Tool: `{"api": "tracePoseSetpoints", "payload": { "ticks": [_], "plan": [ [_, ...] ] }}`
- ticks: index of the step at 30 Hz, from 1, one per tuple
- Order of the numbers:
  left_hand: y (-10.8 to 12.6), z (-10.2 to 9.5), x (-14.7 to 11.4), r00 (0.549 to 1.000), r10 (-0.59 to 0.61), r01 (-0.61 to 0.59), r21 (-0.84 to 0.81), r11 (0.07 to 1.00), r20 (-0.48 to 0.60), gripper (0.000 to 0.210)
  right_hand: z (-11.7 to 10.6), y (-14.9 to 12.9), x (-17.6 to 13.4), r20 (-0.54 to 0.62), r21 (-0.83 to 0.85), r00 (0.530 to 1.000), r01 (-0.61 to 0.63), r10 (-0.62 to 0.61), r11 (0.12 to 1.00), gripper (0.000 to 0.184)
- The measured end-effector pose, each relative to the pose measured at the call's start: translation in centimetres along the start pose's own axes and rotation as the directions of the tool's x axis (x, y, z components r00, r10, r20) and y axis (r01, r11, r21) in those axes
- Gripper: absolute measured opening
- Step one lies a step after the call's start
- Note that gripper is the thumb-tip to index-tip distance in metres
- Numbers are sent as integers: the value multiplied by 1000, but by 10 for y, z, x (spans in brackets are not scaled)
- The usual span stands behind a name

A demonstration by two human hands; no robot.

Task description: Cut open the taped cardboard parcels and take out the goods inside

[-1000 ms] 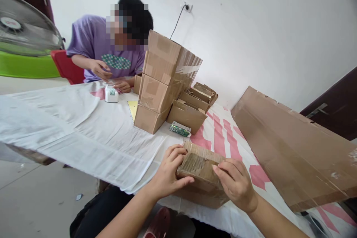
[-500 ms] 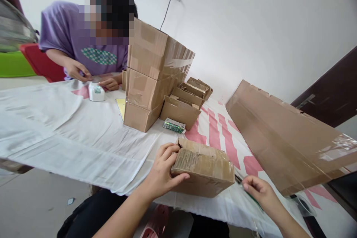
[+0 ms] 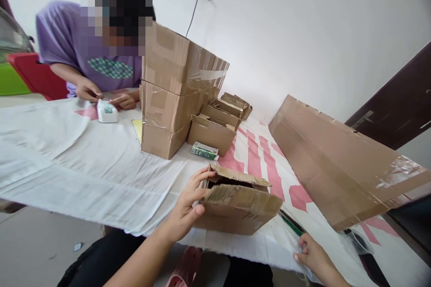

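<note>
In front of me a small cardboard box (image 3: 235, 215) sits at the table's near edge, its two long top flaps parted over a dark gap. My left hand (image 3: 183, 208) holds its left end, fingertips at the flap edges and thumb along the near side. To the right of the box, a slim green-and-dark tool (image 3: 292, 224) lies on the cloth; its kind cannot be made out. My right hand (image 3: 311, 251) is just beyond the tool's near end, with thumb and curled fingers apart and nothing seen between them.
Stacked cartons (image 3: 166, 103) stand left of centre, beside a row of open boxes (image 3: 212, 136). A small green-and-white packet (image 3: 204, 150) lies before them. A large cardboard panel (image 3: 336, 161) slants along the right. Across the table, a person in purple (image 3: 67, 40) handles a white device (image 3: 107, 113).
The box's top flaps have come apart and risen. My right hand has let go of the green tool and drawn back toward me. The view has shifted slightly.
</note>
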State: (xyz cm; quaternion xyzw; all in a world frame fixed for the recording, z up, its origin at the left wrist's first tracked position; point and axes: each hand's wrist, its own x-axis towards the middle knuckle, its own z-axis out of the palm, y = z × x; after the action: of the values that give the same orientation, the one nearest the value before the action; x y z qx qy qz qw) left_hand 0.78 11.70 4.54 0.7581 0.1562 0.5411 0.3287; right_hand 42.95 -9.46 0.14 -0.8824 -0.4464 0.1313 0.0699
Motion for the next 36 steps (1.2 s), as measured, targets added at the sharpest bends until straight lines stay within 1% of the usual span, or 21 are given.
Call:
{"api": "tracePoseSetpoints", "payload": {
  "ticks": [3,5,7,9,11,14,15,16,17,19,20,22,24,26,27,28,30,32,34,36],
  "plan": [
    [0,-2,-1,999,-45,44,-130,991,0,66,12,6,4,26,13,999,31,-31,999,15],
    [0,-3,-1,998,-68,67,-159,985,-1,61,15,7,2,26,8,997,66,-66,998,13],
    [0,-4,0,996,-88,89,-150,985,13,49,11,3,0,41,4,993,109,-109,994,11],
    [2,-5,1,995,-89,93,-123,988,37,39,-2,-8,-3,49,-25,990,131,-130,991,11],
    [4,-5,2,995,-81,87,-101,991,63,34,-20,-24,-2,21,-75,992,129,-128,989,12],
    [4,-4,2,990,-111,118,-81,990,83,26,-50,-56,1,-74,-151,986,135,-147,979,17],
    [3,-3,1,989,-128,134,-80,988,76,28,-58,-68,1,-120,-171,977,154,-175,973,21],
    [2,-2,0,988,-143,148,-84,985,62,36,-66,-81,1,-170,-181,961,188,-219,965,26],
    [-1,-1,-1,986,-159,163,-95,982,51,48,-72,-94,-1,-222,-178,936,237,-274,955,30],
    [-7,0,-3,977,-209,214,-133,968,53,76,-81,-121,-8,-300,-134,863,384,-407,913,33],
    [-11,1,-4,966,-246,255,-154,955,75,90,-85,-136,-14,-308,-101,822,472,-479,876,32],
    [-18,0,-5,933,-332,354,-180,918,141,117,-88,-164,-25,-261,-44,742,631,-618,775,26],
    [-22,-2,-5,894,-401,435,-175,883,198,136,-89,-191,-33,-159,-9,658,745,-736,667,25],
    [-23,-6,-4,866,-437,477,-143,867,243,145,-86,-212,-34,-56,5,586,810,-809,586,29],
    [-23,-9,-3,855,-447,489,-120,864,262,147,-85,-221,-33,-14,4,562,827,-827,562,32],
    [-22,-13,-3,844,-456,497,-93,863,282,148,-83,-228,-31,20,-3,550,835,-835,550,34],
    [-22,-21,-2,817,-480,515,-29,857,319,150,-80,-239,-25,65,-31,548,836,-834,547,37],
    [-24,-27,-3,794,-507,527,35,849,336,149,-78,-244,-20,86,-70,562,827,-823,557,39],
    [-29,-29,-6,784,-517,524,81,848,342,148,-79,-245,-16,98,-106,584,811,-806,575,42],
    [-38,-27,-9,784,-513,510,107,853,349,145,-82,-245,-11,106,-137,625,779,-773,611,43]
  ]
}}
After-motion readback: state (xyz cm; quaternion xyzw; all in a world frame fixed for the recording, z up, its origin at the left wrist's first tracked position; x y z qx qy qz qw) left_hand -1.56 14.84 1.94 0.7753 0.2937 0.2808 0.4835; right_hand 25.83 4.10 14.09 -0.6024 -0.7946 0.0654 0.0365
